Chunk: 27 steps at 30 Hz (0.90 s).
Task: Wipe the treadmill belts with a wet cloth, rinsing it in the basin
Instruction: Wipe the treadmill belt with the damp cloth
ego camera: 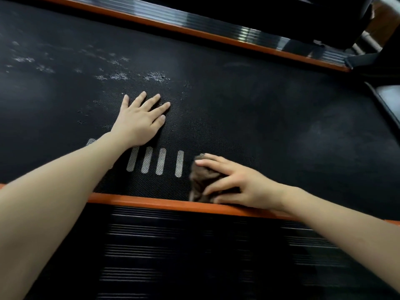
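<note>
The black textured treadmill belt (249, 109) fills most of the view, with pale dusty patches at its upper left and several white stripes near its front edge. My left hand (138, 120) lies flat on the belt with its fingers spread. My right hand (233, 182) presses a crumpled brown-grey cloth (200, 180) onto the belt, close to the near orange edge, its fingers spread over the cloth. The cloth looks blurred. No basin is in view.
An orange strip (151, 202) borders the belt on the near side, with a ribbed black side rail (184, 252) below it. A second orange strip (194, 31) and a shiny ribbed rail (216, 20) run along the far side. Dark frame parts stand at top right.
</note>
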Tool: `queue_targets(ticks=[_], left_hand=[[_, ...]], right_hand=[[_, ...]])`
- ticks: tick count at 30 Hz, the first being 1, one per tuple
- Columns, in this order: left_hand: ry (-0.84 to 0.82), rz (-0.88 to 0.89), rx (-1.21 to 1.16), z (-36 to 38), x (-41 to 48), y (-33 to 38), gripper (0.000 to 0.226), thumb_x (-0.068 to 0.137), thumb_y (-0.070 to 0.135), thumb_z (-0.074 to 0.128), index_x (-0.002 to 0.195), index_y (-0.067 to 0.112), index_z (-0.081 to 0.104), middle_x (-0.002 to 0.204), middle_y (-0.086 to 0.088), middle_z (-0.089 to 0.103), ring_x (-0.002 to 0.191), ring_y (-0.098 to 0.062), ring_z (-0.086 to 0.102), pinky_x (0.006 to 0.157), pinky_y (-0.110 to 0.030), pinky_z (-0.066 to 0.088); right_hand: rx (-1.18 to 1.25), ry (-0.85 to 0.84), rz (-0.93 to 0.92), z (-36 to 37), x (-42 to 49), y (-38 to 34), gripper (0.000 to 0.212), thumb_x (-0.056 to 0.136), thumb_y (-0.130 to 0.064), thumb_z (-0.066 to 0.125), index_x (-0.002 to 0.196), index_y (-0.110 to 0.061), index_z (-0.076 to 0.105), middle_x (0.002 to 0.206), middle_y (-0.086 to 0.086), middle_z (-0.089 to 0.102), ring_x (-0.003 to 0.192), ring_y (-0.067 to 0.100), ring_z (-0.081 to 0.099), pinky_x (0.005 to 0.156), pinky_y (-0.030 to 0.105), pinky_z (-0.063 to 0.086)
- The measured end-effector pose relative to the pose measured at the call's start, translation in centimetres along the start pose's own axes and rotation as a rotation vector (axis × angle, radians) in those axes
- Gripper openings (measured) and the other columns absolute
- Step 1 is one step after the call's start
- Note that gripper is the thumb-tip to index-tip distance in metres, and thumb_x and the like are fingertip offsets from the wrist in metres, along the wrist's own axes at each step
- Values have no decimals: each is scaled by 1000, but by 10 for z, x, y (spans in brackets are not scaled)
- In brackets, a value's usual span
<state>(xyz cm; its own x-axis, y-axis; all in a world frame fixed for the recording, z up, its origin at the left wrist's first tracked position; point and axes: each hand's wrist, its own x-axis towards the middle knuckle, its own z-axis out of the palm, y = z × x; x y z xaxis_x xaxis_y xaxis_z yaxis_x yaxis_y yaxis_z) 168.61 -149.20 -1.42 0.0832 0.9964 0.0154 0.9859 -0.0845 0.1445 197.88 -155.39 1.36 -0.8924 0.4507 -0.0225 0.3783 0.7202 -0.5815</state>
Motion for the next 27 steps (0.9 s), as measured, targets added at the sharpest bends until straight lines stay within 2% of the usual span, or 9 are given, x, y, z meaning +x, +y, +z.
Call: queue_targets(ticks=[3, 7, 9, 12, 16, 20, 23, 25, 27], left_hand=[[7, -2, -12, 0, 1, 0, 48, 100, 45, 20, 147, 42, 19, 159, 8, 12, 147, -23, 3, 116, -52, -3], [8, -4, -5, 0, 1, 1, 48, 100, 45, 20, 148, 41, 19, 159, 7, 12, 147, -23, 3, 116, -53, -2], [6, -9, 13, 0, 1, 1, 49, 99, 45, 18, 148, 41, 17, 159, 7, 11, 147, -24, 3, 116, -54, -2], [-4, -23, 29, 0, 2, 0, 50, 99, 45, 17, 149, 41, 15, 159, 6, 9, 146, -24, 2, 115, -54, -3], [-2, -25, 37, -1, 1, 2, 51, 98, 45, 17, 149, 40, 15, 159, 6, 9, 146, -24, 2, 115, -55, -3], [-9, -34, 43, -3, 1, 2, 50, 99, 45, 19, 149, 41, 15, 159, 6, 9, 147, -24, 2, 115, -55, -2], [-2, -29, 16, -6, 3, 1, 49, 99, 45, 26, 147, 40, 23, 158, 5, 15, 146, -25, 7, 115, -54, 0], [69, -7, -23, -9, 9, 1, 47, 98, 41, 35, 144, 34, 35, 155, -1, 28, 143, -29, 17, 116, -53, 6], [126, -15, -39, -12, 21, 2, 46, 98, 38, 39, 142, 27, 41, 151, -9, 34, 141, -32, 22, 116, -53, 10]], right_hand=[[36, 22, 138, -23, -59, 16, 28, 88, -44, 59, 108, -28, 70, 154, -14, 27, 146, 14, 15, 116, 28, 19], [62, 58, 280, -35, -100, 22, 40, 86, -60, 52, 119, -40, 60, 153, -25, 18, 146, 6, 8, 117, 31, 15], [66, 95, 303, -31, -93, 23, 45, 84, -61, 52, 120, -36, 62, 154, -24, 16, 146, 6, 6, 119, 35, 11], [14, 114, 283, -22, -69, 20, 47, 84, -53, 57, 124, -28, 60, 156, -16, 14, 147, 13, 3, 119, 47, 6], [-27, 122, 208, -14, -21, 8, 45, 82, -42, 62, 123, -25, 61, 152, -7, 16, 146, 27, 7, 116, 49, 2], [-124, 188, 137, 5, 36, -6, 46, 72, -55, 65, 111, -30, 70, 153, 1, 26, 144, 32, 16, 114, 57, 8], [-242, 162, 121, 15, 44, -9, 59, 66, -70, 60, 116, -39, 63, 157, 4, 21, 146, 30, 8, 114, 56, 2], [-285, 169, 113, 15, 42, -5, 56, 71, -69, 56, 118, -39, 61, 157, 6, 21, 145, 32, 9, 114, 59, 7], [-338, 207, 84, 14, 42, 2, 47, 80, -63, 52, 118, -37, 63, 154, 10, 26, 143, 36, 19, 111, 62, 18]])
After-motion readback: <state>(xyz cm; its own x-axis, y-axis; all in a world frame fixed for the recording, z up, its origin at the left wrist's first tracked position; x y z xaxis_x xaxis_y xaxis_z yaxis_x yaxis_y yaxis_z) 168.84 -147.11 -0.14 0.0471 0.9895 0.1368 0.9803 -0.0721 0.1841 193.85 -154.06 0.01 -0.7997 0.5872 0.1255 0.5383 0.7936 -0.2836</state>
